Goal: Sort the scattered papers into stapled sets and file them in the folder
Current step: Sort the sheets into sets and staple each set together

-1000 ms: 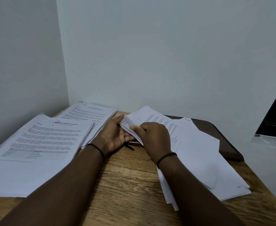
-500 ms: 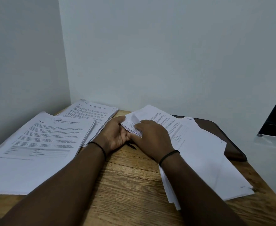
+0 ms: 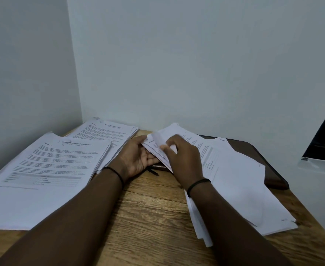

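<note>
Head view: the left hand [image 3: 138, 158] lies palm up on the desk [image 3: 152, 212], fingers curled under the near corner of a loose pile of papers [image 3: 234, 175]. The right hand [image 3: 182, 158] pinches the lifted corner sheets of that pile, which spreads right of both hands over a dark brown folder [image 3: 257, 156]. A pen [image 3: 153, 172] lies just below the left hand. Left of the left hand sit two printed stacks, a near stack [image 3: 48, 169] overlapping a far stack [image 3: 108, 133].
</note>
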